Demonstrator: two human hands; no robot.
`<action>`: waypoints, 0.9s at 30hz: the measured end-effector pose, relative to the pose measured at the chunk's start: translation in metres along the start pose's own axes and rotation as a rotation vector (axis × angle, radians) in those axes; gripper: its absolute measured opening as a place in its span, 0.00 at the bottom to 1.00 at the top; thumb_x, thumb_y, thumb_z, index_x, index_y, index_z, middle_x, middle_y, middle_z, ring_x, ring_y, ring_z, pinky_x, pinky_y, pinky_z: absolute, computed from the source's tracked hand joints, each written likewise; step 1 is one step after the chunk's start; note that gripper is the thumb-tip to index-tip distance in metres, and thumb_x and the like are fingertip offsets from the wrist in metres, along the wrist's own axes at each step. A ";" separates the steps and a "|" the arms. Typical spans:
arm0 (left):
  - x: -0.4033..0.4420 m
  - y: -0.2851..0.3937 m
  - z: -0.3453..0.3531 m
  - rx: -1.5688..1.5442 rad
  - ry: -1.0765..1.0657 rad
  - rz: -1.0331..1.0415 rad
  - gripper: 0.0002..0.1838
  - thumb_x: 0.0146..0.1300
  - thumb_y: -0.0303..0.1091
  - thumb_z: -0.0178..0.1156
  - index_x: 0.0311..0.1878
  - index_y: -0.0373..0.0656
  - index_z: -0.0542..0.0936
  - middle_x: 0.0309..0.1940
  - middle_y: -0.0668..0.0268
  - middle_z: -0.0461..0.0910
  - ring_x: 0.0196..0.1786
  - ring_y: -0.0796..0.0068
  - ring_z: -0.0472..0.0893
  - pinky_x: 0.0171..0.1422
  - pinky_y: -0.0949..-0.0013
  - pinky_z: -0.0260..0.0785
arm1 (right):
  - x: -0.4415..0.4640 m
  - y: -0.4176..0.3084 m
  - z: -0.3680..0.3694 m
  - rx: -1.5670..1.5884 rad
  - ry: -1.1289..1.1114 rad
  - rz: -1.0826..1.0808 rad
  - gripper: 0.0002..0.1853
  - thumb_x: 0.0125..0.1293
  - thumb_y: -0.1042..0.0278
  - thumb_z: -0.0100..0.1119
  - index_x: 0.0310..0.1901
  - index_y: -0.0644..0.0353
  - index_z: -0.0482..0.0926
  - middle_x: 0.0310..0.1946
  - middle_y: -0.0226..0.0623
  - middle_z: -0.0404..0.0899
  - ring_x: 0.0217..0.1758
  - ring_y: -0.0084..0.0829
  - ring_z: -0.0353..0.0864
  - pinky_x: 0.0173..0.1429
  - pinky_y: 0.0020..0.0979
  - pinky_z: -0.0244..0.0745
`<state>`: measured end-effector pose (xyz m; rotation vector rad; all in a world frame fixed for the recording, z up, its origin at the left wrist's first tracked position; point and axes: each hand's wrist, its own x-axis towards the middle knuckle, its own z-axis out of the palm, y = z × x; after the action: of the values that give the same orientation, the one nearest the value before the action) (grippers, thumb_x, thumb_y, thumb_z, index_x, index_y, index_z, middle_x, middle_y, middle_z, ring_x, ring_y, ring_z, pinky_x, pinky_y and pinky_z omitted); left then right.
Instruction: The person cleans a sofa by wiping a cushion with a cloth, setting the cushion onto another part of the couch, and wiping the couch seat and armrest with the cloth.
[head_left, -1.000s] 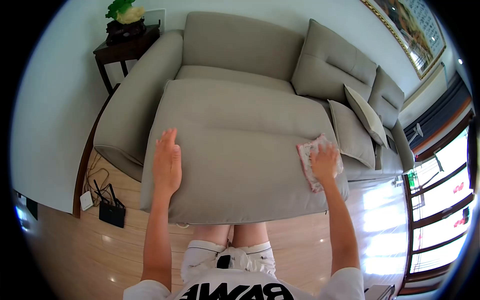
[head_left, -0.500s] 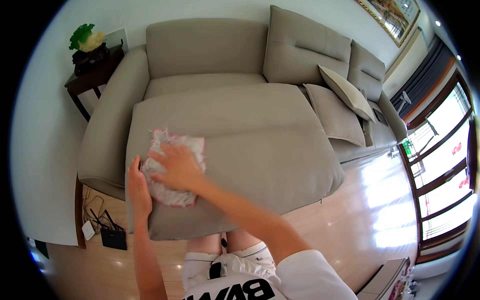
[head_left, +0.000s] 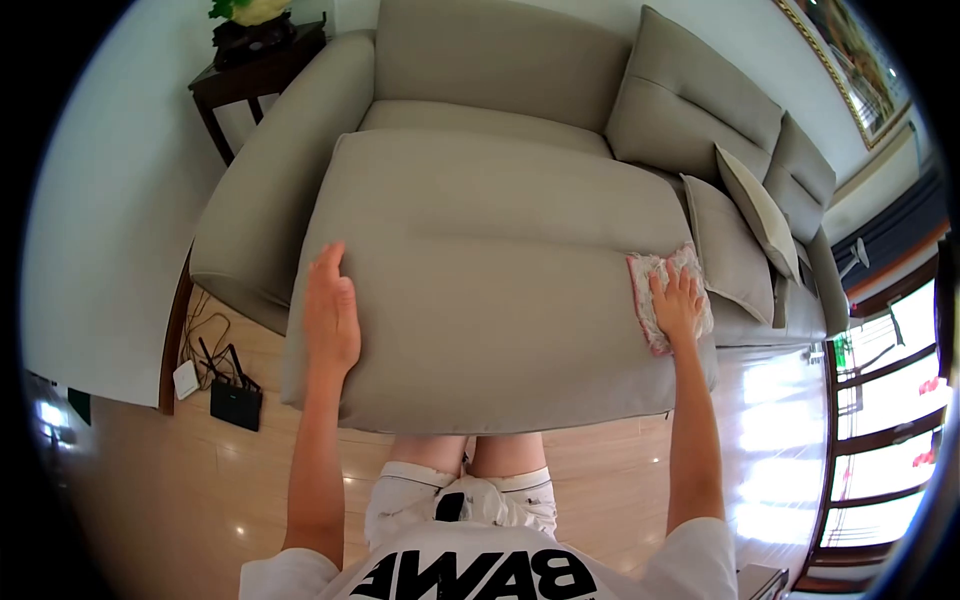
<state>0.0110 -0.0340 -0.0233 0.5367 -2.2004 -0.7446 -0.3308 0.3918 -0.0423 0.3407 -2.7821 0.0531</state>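
Observation:
My right hand (head_left: 680,305) lies flat on a fluffy white cloth with pink edges (head_left: 645,300), its fingers spread. The cloth rests near the right edge of the taupe sofa's chaise seat (head_left: 490,300). Over at the chaise's left side is my left hand (head_left: 332,315), fingers stretched out, thumb side up and nothing held. It appears to touch the seat's edge, though the contact is partly hidden by the hand itself.
Two loose cushions (head_left: 735,245) lean on the sofa's right part. A dark side table (head_left: 265,75) bears a green and cream ornament. On the wooden floor at left lie a black router (head_left: 237,402), a white box (head_left: 186,380) and cables. Windowed doors (head_left: 885,430) stand at right.
My right hand has slid the cloth from the chaise's left side across to its right edge. My left hand stays by the left side. The view has shifted, so the sofa appears higher and further right.

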 end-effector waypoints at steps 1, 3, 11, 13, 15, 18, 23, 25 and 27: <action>0.000 -0.002 0.001 0.008 0.001 0.003 0.36 0.84 0.58 0.28 0.75 0.37 0.68 0.75 0.50 0.69 0.79 0.48 0.64 0.86 0.51 0.47 | -0.005 -0.024 -0.003 -0.058 -0.005 0.032 0.40 0.75 0.29 0.43 0.77 0.49 0.68 0.75 0.59 0.65 0.79 0.64 0.61 0.78 0.66 0.51; 0.000 -0.004 0.003 0.020 0.006 0.014 0.36 0.84 0.58 0.28 0.75 0.37 0.67 0.74 0.51 0.70 0.79 0.48 0.64 0.86 0.51 0.46 | -0.025 -0.086 -0.020 -0.028 -0.026 -0.104 0.39 0.75 0.31 0.43 0.76 0.51 0.69 0.74 0.61 0.67 0.77 0.66 0.62 0.77 0.66 0.54; -0.003 -0.025 -0.001 -0.258 -0.023 -0.026 0.35 0.85 0.56 0.31 0.74 0.35 0.70 0.74 0.53 0.71 0.78 0.51 0.66 0.85 0.54 0.48 | -0.171 -0.345 -0.103 0.550 -0.026 -0.824 0.41 0.68 0.37 0.58 0.75 0.55 0.70 0.77 0.55 0.63 0.82 0.60 0.55 0.82 0.66 0.42; -0.003 -0.028 -0.006 -0.375 -0.026 -0.041 0.35 0.85 0.55 0.33 0.73 0.34 0.70 0.74 0.53 0.71 0.78 0.54 0.67 0.84 0.57 0.50 | -0.187 -0.337 -0.100 0.608 -0.019 -0.885 0.40 0.67 0.36 0.59 0.76 0.50 0.70 0.78 0.51 0.63 0.83 0.58 0.55 0.82 0.67 0.44; -0.006 -0.025 -0.009 -0.420 -0.047 -0.059 0.36 0.85 0.57 0.31 0.75 0.34 0.69 0.74 0.55 0.70 0.79 0.60 0.65 0.84 0.60 0.50 | -0.191 -0.320 -0.095 0.639 -0.028 -0.877 0.39 0.66 0.37 0.61 0.75 0.45 0.71 0.79 0.48 0.63 0.83 0.55 0.56 0.82 0.66 0.44; -0.003 -0.019 -0.007 -0.325 -0.045 -0.047 0.36 0.85 0.57 0.31 0.75 0.35 0.69 0.75 0.54 0.70 0.79 0.60 0.65 0.84 0.59 0.50 | -0.177 -0.234 -0.094 0.581 -0.013 -0.713 0.37 0.64 0.38 0.64 0.73 0.40 0.74 0.78 0.45 0.64 0.83 0.52 0.57 0.83 0.65 0.43; -0.001 -0.006 -0.005 -0.245 -0.044 -0.041 0.36 0.84 0.58 0.31 0.75 0.37 0.70 0.76 0.54 0.69 0.80 0.57 0.63 0.85 0.57 0.49 | -0.122 -0.042 -0.050 0.271 0.042 -0.152 0.37 0.69 0.35 0.58 0.77 0.41 0.70 0.79 0.48 0.62 0.84 0.50 0.55 0.83 0.63 0.42; -0.003 -0.001 -0.003 -0.221 -0.044 -0.054 0.36 0.84 0.59 0.32 0.74 0.38 0.71 0.76 0.53 0.69 0.81 0.55 0.62 0.85 0.56 0.48 | -0.115 -0.018 -0.043 0.211 0.028 0.018 0.39 0.71 0.34 0.55 0.79 0.41 0.66 0.81 0.50 0.58 0.85 0.53 0.51 0.83 0.64 0.40; -0.003 0.001 -0.005 -0.185 -0.030 -0.069 0.36 0.84 0.59 0.32 0.74 0.38 0.71 0.76 0.53 0.69 0.82 0.54 0.62 0.86 0.55 0.47 | -0.110 -0.018 -0.032 0.147 0.029 0.081 0.40 0.72 0.35 0.53 0.81 0.41 0.62 0.82 0.52 0.55 0.86 0.56 0.49 0.83 0.64 0.39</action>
<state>0.0166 -0.0336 -0.0211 0.5126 -2.1216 -0.9877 -0.2156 0.4015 -0.0487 0.2612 -2.7685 0.2809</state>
